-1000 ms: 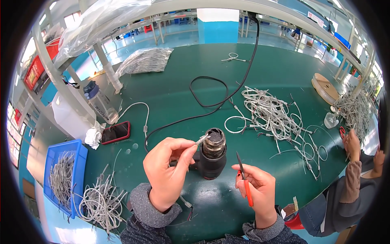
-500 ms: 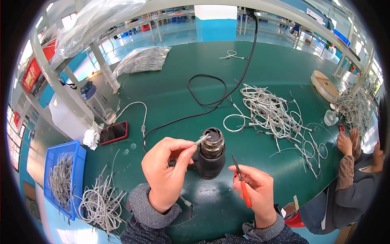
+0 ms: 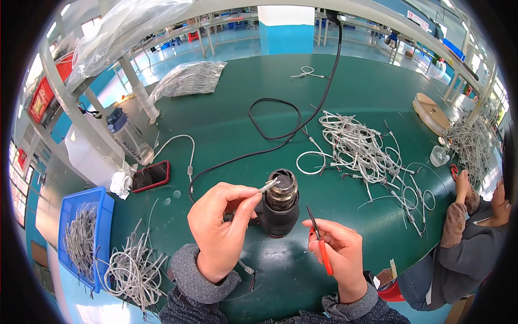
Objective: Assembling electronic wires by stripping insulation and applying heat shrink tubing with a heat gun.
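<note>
A black heat gun stands upright on the green table, its metal nozzle pointing up. Between thumb and fingertips, my left hand pinches a thin pale cable end. The cable end lies at the nozzle's rim; whether it touches the rim I cannot tell. The rest of that cable is mostly hidden by the hand; a white piece with a connector shows below the wrist. To the right of the heat gun, my right hand is closed round red-handled scissors, their dark pointed tip slanting up and left.
Tangled white cables lie at right, another bundle at lower left beside a blue bin. A black cord crosses the table. A phone and bottle stand left. A co-worker's hand is at far right.
My hands, the cable end and the scissors hold still. At the far right, the co-worker's hands and arm have shifted slightly.
</note>
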Motion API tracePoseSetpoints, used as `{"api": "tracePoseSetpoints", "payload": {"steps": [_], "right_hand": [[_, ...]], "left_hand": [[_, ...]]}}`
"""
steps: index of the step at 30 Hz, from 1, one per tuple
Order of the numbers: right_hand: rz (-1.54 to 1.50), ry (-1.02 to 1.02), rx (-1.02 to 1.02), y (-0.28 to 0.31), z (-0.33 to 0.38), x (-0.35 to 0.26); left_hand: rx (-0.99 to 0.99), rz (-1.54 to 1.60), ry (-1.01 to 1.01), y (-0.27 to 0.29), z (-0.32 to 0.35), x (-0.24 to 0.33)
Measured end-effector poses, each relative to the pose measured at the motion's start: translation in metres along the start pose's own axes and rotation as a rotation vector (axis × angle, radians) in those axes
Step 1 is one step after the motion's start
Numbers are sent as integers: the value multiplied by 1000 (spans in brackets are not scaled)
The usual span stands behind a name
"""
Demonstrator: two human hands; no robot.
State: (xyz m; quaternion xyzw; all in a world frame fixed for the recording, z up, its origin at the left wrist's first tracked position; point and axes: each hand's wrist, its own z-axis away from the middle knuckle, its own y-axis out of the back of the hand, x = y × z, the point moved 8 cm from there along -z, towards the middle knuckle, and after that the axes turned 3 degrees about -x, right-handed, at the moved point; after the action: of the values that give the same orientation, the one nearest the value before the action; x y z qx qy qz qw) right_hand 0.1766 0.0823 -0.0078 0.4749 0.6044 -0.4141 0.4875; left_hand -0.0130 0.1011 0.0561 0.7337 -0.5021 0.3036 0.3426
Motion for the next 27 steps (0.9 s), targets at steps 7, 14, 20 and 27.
{"api": "tracePoseSetpoints", "payload": {"steps": [7, 14, 20, 27], "right_hand": [[1, 6, -2, 0, 0, 0], [9, -62, -31, 1, 1, 7], [10, 7, -7, -1, -1, 1], [0, -3, -8, 0, 0, 1]], "left_hand": [[-4, -1, -6, -1, 0, 0], [-3, 3, -3, 0, 0, 0], [-10, 29, 24, 0, -1, -3], [-45, 175, 145, -3, -2, -16]]}}
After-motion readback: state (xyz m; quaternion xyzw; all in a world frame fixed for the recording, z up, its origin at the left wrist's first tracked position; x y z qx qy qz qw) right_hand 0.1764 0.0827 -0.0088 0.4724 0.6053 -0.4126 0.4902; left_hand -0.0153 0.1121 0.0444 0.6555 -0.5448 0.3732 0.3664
